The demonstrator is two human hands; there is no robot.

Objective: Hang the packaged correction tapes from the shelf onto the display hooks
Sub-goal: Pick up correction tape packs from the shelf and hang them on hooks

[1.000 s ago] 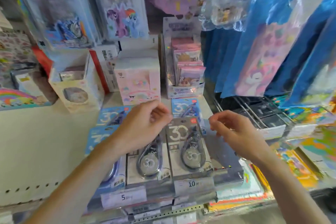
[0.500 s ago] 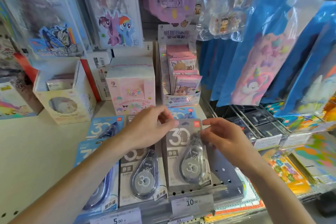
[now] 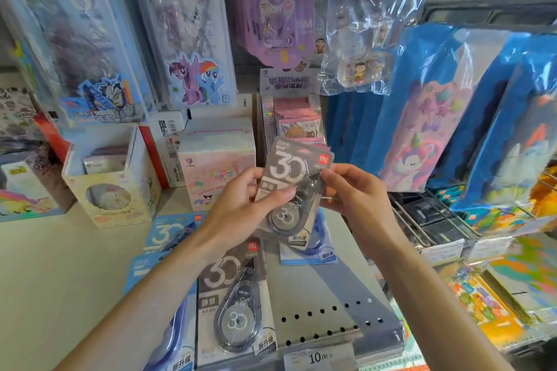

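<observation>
A grey packaged correction tape [image 3: 294, 178] is lifted above the shelf, tilted upright. My left hand [image 3: 241, 205] pinches its left edge and my right hand [image 3: 352, 193] pinches its right edge. Another grey pack [image 3: 232, 304] lies flat on the shelf [image 3: 328, 304] below my left forearm. Blue packs lie to its left [image 3: 164, 235] and under the lifted pack [image 3: 313, 245]. Purple correction tape packs [image 3: 271, 9] hang above from a hook that is hidden behind them.
Boxes stand at the back of the shelf: a pink one [image 3: 217, 159], a cream one [image 3: 111, 178] and a card display [image 3: 294, 117]. Blue pencil cases [image 3: 437, 111] hang at right over wire racks [image 3: 431, 220]. A price tag [image 3: 319, 357] reads 10.00.
Both hands closed on the right grey pack and lifted it off the shelf up toward the hanging goods. The view has tilted upward.
</observation>
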